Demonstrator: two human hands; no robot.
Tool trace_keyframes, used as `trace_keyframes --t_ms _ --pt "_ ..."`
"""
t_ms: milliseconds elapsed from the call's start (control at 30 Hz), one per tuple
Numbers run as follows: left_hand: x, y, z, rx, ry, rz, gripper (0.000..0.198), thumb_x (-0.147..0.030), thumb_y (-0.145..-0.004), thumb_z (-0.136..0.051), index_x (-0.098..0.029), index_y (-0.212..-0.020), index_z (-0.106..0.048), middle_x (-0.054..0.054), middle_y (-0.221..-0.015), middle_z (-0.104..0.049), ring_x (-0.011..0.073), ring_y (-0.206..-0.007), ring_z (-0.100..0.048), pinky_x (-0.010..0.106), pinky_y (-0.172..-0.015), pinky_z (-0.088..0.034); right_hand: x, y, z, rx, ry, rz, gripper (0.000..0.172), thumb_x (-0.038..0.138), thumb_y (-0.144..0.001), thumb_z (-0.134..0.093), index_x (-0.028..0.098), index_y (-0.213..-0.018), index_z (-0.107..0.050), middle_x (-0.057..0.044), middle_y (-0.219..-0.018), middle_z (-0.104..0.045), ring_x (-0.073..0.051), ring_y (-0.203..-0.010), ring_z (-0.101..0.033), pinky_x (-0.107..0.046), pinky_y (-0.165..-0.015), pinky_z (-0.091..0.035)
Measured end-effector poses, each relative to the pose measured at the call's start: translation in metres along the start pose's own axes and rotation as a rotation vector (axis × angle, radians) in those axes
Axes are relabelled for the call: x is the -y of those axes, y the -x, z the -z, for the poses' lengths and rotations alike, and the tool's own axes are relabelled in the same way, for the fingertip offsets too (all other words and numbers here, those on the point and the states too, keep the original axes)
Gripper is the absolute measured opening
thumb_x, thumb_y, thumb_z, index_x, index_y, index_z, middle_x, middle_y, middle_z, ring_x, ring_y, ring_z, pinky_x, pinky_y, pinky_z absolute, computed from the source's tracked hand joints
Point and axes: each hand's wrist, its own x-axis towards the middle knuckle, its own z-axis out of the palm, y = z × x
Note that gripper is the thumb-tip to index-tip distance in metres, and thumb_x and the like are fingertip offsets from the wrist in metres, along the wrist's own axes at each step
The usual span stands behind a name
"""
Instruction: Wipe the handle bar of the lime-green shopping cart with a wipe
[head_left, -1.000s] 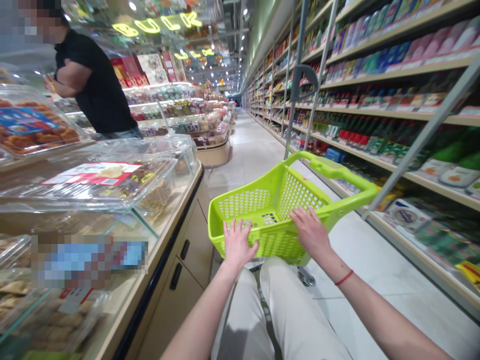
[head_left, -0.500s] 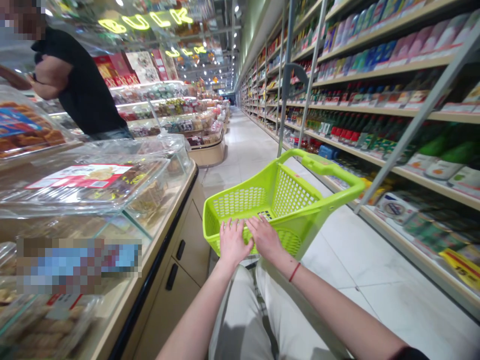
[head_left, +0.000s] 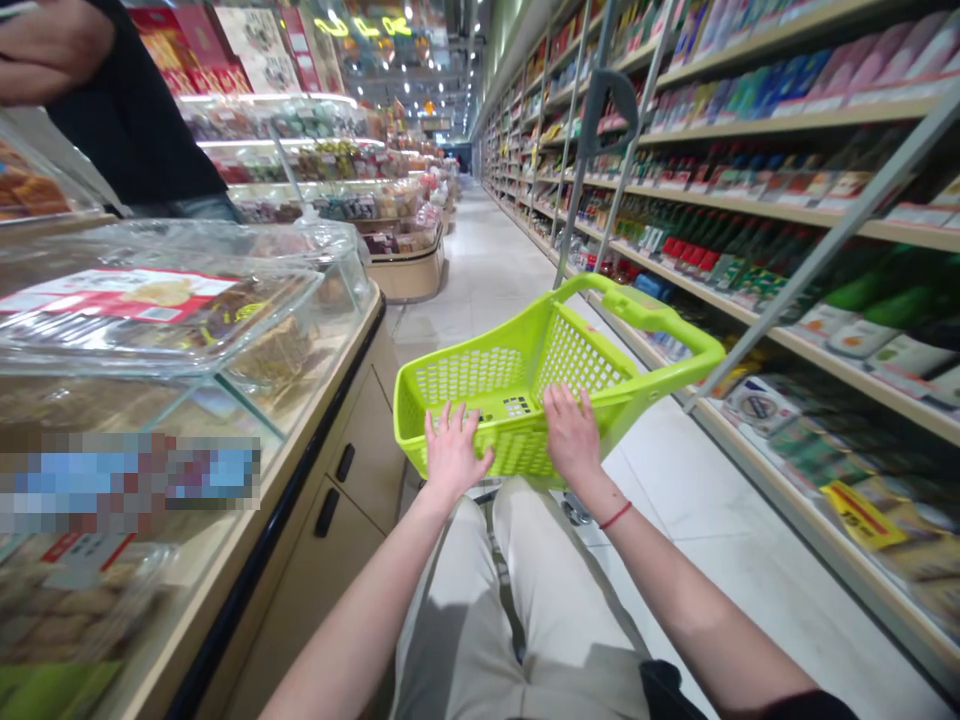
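A long supermarket aisle [head_left: 487,260] runs away ahead, with a tiled floor [head_left: 480,350] between two long runs of fittings. Along its left side stands a glass display counter [head_left: 330,340] with a pale wooden edge and dark cabinet doors, holding clear-lidded trays of baked goods [head_left: 172,320]. Along the right side rise tall shelves [head_left: 795,335] of bottles and packaged goods, with a yellow price tag [head_left: 855,515] near the lower shelf edge. At the top left corner of the view, another person in a black top [head_left: 127,120] stands behind the counter's far end, that person's hand [head_left: 52,50] raised and cut off by the frame.

A lime-green wheeled shopping basket [head_left: 577,355] sits in the middle of the aisle, right in front of the wearer's beige trousers [head_left: 450,620], nearer the counter than the shelves, with a small caster [head_left: 576,510] showing beneath it. Its long handle [head_left: 645,310] points forward and up.

Both hands lie on the basket's near wall, well apart. The left hand [head_left: 454,450] is spread, fingers splayed, and the right hand [head_left: 574,437], with a red string [head_left: 615,516] on its wrist, is spread likewise; neither pinches anything. The step in hand looks like steering the basket, which calls for even pressure from both palms.
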Motion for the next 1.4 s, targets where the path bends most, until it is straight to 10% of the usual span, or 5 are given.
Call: trace_keyframes --t_ms 300,767,1200,1400 --pt "0.005 0.002 -0.004 0.028 0.049 -0.032 0.065 -0.033 -0.079 -0.055 -0.012 -0.140 -0.048 0.014 -0.143 -0.055 0.0334 -0.143 -0.037 0.050 -0.123 -0.019 0.098 -0.009 -0.032 0.087 -0.310 0.141 0.046 0.010 -0.091 -0.044 0.003 -0.136 -0.053 -0.021 -0.138 -0.059 -0.027 -0.134 -0.048 -0.049 -0.119 -0.029" --pt "0.038 0.021 0.002 -0.011 0.014 0.053 0.057 -0.040 -0.080 -0.060 -0.021 -0.133 -0.052 0.014 -0.139 -0.057 0.0359 -0.140 -0.039 0.063 -0.121 -0.010 0.017 0.000 -0.002 0.070 -0.026 0.171 0.049 -0.001 -0.088 -0.039 0.008 -0.131 -0.058 -0.017 -0.136 -0.062 -0.029 -0.132 -0.052 -0.052 -0.119 -0.027" --pt "0.032 0.020 -0.004 -0.052 0.081 0.072 0.049 -0.031 -0.079 -0.054 -0.015 -0.126 -0.054 0.014 -0.125 -0.064 0.0312 -0.135 -0.047 0.053 -0.124 -0.013 0.123 -0.024 -0.026 0.188 -0.294 0.273 0.043 0.012 -0.096 -0.040 0.008 -0.137 -0.053 -0.018 -0.133 -0.063 -0.025 -0.128 -0.054 -0.053 -0.122 -0.024" --pt "0.030 0.019 -0.005 -0.068 0.031 0.105 0.032 -0.020 -0.076 -0.052 -0.018 -0.108 -0.059 0.014 -0.115 -0.067 0.0312 -0.131 -0.049 0.055 -0.123 -0.015 0.118 -0.026 -0.020 0.196 -0.252 0.278 0.038 0.016 -0.099 -0.040 0.006 -0.131 -0.057 -0.017 -0.130 -0.064 -0.025 -0.127 -0.054 -0.049 -0.121 -0.026"
